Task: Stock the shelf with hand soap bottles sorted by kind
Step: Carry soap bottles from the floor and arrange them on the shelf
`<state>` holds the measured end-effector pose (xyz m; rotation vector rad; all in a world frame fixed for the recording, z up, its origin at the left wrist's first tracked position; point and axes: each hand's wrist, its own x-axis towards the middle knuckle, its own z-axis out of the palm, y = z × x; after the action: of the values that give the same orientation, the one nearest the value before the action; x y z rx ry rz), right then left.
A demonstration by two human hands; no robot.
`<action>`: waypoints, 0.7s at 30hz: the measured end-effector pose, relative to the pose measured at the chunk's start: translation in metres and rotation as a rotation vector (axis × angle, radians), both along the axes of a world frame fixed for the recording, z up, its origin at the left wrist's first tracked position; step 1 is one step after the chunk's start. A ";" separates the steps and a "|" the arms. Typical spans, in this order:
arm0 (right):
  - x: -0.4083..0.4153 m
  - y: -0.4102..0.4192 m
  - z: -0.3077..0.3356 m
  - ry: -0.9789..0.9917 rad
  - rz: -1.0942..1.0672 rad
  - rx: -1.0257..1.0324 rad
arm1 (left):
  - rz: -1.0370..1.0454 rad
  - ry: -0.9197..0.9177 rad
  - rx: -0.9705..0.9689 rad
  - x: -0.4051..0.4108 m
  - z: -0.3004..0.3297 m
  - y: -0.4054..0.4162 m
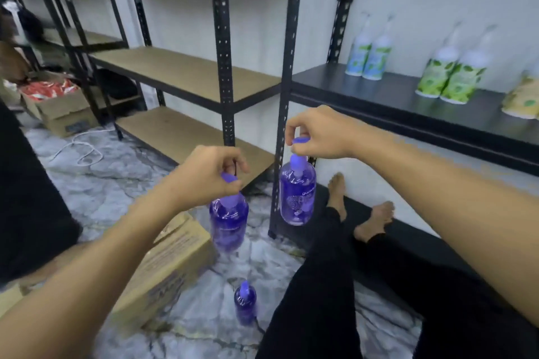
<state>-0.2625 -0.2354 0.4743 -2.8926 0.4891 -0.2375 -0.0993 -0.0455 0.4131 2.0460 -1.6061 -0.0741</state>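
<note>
Head view: each hand [204, 172] [316, 132] pinches purple bottle [229, 223] [297, 191] pump.

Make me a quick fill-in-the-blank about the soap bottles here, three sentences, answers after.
1. Each hand, left hand and right hand, lifts a ____ bottle by its pump.
2. A third purple bottle stands on the ____.
3. The green-labelled bottles stand on the ____ shelf.

Answers: purple; floor; black

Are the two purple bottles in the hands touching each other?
Apart. The head view shows floor and a shelf post between the left hand's purple bottle and the right hand's purple bottle.
</note>
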 end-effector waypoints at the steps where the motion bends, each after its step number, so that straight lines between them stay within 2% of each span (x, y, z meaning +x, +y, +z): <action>1: -0.010 -0.003 0.013 -0.021 -0.018 -0.010 | -0.018 -0.014 -0.022 -0.004 0.014 -0.007; 12: -0.123 -0.032 0.139 -0.144 -0.212 -0.142 | -0.303 0.013 -0.247 -0.083 0.143 -0.090; 21: -0.223 -0.070 0.214 -0.172 -0.394 -0.209 | -0.416 0.041 -0.382 -0.155 0.215 -0.180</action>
<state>-0.4851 -0.3050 0.6880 -2.9069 1.0558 -0.6248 -0.2546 -0.2253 0.6278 1.4003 -1.8338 0.0394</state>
